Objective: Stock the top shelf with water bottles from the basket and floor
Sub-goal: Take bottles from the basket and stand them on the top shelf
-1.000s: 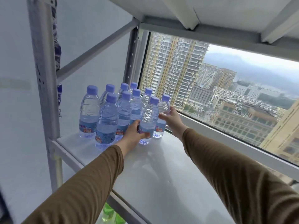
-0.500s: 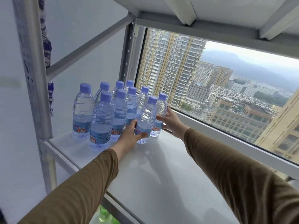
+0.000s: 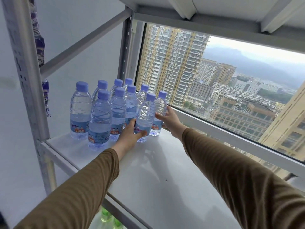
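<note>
Several clear water bottles with purple caps stand in rows at the far left of the white shelf (image 3: 165,171). My left hand (image 3: 130,134) is wrapped around the base of the nearest right-hand bottle (image 3: 146,113), which stands on the shelf. My right hand (image 3: 170,119) rests against the bottle behind it (image 3: 160,104), fingers curled on its side. Both arms wear brown sleeves. No basket or floor is visible.
A grey metal upright (image 3: 28,80) and a diagonal brace (image 3: 82,42) frame the shelf's left side. A window (image 3: 231,88) runs along the back. Green bottle tops (image 3: 107,215) show on the level below. The shelf's right half is bare white surface.
Both hands stay on the same two bottles. The bottles have been nudged slightly closer into the group; the camera view shifted a little.
</note>
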`<state>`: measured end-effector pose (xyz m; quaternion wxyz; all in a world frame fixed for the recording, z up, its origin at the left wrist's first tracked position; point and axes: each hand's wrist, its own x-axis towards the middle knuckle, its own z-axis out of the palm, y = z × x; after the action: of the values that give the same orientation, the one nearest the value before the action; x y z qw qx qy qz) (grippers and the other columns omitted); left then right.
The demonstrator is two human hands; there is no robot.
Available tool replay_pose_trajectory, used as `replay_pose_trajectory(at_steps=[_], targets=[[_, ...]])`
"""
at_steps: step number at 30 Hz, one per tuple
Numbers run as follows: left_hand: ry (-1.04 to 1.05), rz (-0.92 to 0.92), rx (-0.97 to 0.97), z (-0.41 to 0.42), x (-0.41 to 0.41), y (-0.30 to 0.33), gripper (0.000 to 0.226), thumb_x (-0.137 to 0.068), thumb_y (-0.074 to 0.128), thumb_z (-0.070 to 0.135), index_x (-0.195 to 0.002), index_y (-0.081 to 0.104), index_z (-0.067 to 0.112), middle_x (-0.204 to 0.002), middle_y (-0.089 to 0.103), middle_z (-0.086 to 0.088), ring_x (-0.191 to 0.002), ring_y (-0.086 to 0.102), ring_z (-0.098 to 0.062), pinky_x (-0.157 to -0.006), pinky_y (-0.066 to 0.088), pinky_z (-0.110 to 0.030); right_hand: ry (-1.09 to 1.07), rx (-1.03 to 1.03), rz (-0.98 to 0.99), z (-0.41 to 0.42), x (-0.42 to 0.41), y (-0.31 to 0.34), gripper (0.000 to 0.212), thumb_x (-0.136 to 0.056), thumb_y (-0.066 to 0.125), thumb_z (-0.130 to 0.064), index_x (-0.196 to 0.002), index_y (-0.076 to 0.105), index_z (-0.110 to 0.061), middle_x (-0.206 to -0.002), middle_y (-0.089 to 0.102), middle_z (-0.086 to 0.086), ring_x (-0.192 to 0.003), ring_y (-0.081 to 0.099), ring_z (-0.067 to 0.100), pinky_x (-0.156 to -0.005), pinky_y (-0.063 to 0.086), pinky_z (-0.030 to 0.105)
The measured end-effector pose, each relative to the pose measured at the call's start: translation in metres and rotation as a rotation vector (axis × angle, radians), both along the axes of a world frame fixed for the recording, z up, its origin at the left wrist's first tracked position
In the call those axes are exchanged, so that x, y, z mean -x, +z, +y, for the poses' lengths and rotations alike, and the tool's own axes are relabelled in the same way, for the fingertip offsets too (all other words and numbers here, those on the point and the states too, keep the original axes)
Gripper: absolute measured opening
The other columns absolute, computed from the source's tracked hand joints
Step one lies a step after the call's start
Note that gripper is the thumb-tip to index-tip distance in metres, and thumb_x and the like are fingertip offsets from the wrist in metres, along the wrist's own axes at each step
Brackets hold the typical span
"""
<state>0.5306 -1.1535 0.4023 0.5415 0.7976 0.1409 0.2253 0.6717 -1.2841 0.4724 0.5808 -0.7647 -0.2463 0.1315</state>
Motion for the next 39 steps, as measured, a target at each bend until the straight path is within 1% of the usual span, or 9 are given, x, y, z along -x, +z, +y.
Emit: replay_pose_trajectory(at_steps=[5,10,14,19,24,26,30,34,39], targets=[[0.006,0.047,-0.009,-0.002,0.002,0.002,0.067,-0.090,0.072,0.037,-0.146,0.038,0.023,-0.148,0.050,-0.001,-0.133,0.049,-0.022,-0.106,0.040,-0.039,-0.010,0.007,0.007,0.001,0.002,-0.004,0.068,-0.088,0.077,-0.020,-0.146,0.043,-0.021,-0.132,0.066,0.008,-0.105,0.069,0.021,-0.087,0.059,0.040],[0.023,0.092,-0.091,-0.006,0.011,0.000,0.080,-0.087,0.075,0.039,-0.151,0.031,0.018,-0.149,0.050,-0.003,-0.136,0.048,-0.022,-0.109,0.039,-0.037,-0.039,0.021,0.004,-0.012,0.015,-0.007,0.078,-0.092,0.072,-0.011,-0.157,0.029,-0.018,-0.150,0.050,0.013,-0.123,0.061,0.028,-0.096,0.055,0.039],[0.004,0.123,-0.097,-0.009,0.025,0.001,0.089,-0.085,0.078,0.035,-0.154,0.024,0.021,-0.154,0.045,-0.002,-0.141,0.044,-0.022,-0.114,0.036,-0.037,-0.172,0.163,-0.131,-0.034,0.038,-0.009,0.082,-0.091,0.074,-0.027,-0.158,0.027,-0.019,-0.158,0.041,0.010,-0.140,0.047,0.027,-0.113,0.043,0.048],[-0.066,0.151,-0.173,-0.015,0.052,0.008,0.088,-0.087,0.076,0.036,-0.155,0.021,0.020,-0.159,0.037,-0.002,-0.146,0.036,-0.023,-0.113,0.031,-0.033,-0.248,0.338,-0.333,-0.061,0.092,-0.008,0.068,-0.094,0.069,-0.029,-0.153,0.038,-0.015,-0.157,0.045,0.007,-0.144,0.042,0.025,-0.118,0.036,0.041],[-0.144,0.190,-0.517,-0.002,0.096,0.016,0.081,-0.094,0.066,0.040,-0.156,0.023,0.012,-0.161,0.033,-0.010,-0.146,0.035,-0.029,-0.113,0.031,-0.037,-0.293,0.472,-0.493,-0.072,0.162,-0.016,0.063,-0.094,0.067,-0.031,-0.151,0.043,-0.015,-0.153,0.049,0.007,-0.142,0.040,0.029,-0.116,0.033,0.043],[-0.209,0.163,-0.592,0.008,0.118,0.016,0.075,-0.095,0.065,0.037,-0.155,0.028,0.010,-0.160,0.034,-0.012,-0.145,0.035,-0.030,-0.113,0.030,-0.038,-0.349,0.496,-0.523,-0.073,0.193,-0.023,0.062,-0.095,0.066,-0.033,-0.150,0.044,-0.016,-0.153,0.049,0.006,-0.142,0.040,0.030,-0.115,0.035,0.047],[-0.313,0.074,-0.711,0.031,0.159,0.008,0.072,-0.095,0.065,0.036,-0.154,0.032,0.008,-0.158,0.037,-0.015,-0.146,0.034,-0.030,-0.118,0.024,-0.037,-0.415,0.573,-0.612,-0.067,0.255,-0.040,0.058,-0.098,0.060,-0.038,-0.151,0.045,-0.018,-0.156,0.046,0.005,-0.144,0.038,0.028,-0.115,0.034,0.043],[-0.361,0.001,-0.753,0.040,0.196,-0.007,0.067,-0.094,0.067,0.033,-0.149,0.040,0.006,-0.155,0.041,-0.016,-0.143,0.039,-0.032,-0.116,0.028,-0.039,-0.463,0.619,-0.677,-0.063,0.307,-0.060,0.057,-0.098,0.053,-0.047,-0.148,0.050,-0.019,-0.155,0.047,0.008,-0.144,0.040,0.030,-0.115,0.034,0.045],[-0.408,-0.120,-0.805,0.042,0.243,-0.035,0.063,-0.095,0.065,0.031,-0.148,0.042,0.005,-0.157,0.039,-0.017,-0.148,0.031,-0.032,-0.120,0.022,-0.040,-0.473,0.662,-0.740,-0.070,0.359,-0.089,0.057,-0.098,0.045,-0.049,-0.149,0.048,-0.023,-0.160,0.040,0.004,-0.151,0.029,0.027,-0.119,0.024,0.055]])
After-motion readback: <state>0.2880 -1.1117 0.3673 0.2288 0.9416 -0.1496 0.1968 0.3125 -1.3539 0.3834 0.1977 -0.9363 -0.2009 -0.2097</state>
